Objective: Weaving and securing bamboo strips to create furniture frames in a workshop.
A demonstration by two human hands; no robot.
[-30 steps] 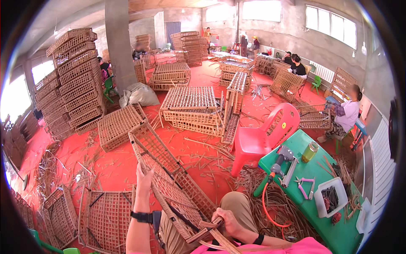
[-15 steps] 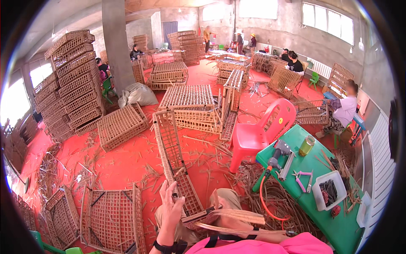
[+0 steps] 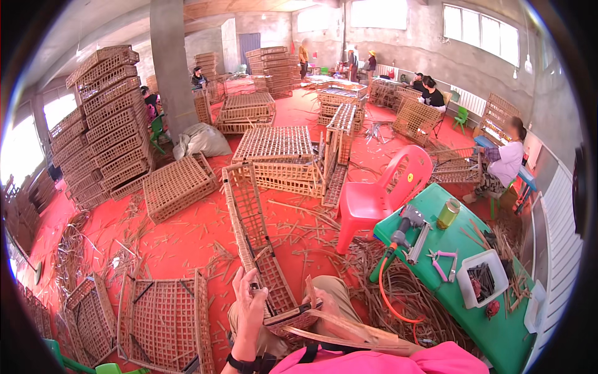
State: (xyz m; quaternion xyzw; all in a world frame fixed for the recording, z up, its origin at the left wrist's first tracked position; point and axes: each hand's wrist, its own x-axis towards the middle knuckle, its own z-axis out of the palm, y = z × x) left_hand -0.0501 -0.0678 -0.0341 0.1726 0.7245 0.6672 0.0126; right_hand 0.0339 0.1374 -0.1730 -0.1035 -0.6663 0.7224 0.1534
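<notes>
I hold a long, narrow woven lattice panel (image 3: 252, 230) of light brown slats. It runs from my lap away over the red floor. My left hand (image 3: 249, 305) grips the panel's left edge close to its near end. My right hand (image 3: 319, 303) is at the near end, fingers closed over the end rail. A flat pale strip (image 3: 349, 330) lies across my lap just below that hand. My knee in khaki trousers shows behind it.
A green table (image 3: 498, 336) at my right carries a power tool (image 3: 405, 225), pink pliers (image 3: 443, 265), a white tray (image 3: 486, 280) and a bottle (image 3: 447, 214). A red plastic chair (image 3: 383, 193) stands ahead. Lattice crates (image 3: 165, 318) and stacks (image 3: 109, 124) surround me; other people work at the back.
The panel has swung from leaning left to pointing more straight ahead. My left hand has come down from high on the panel to its near left edge.
</notes>
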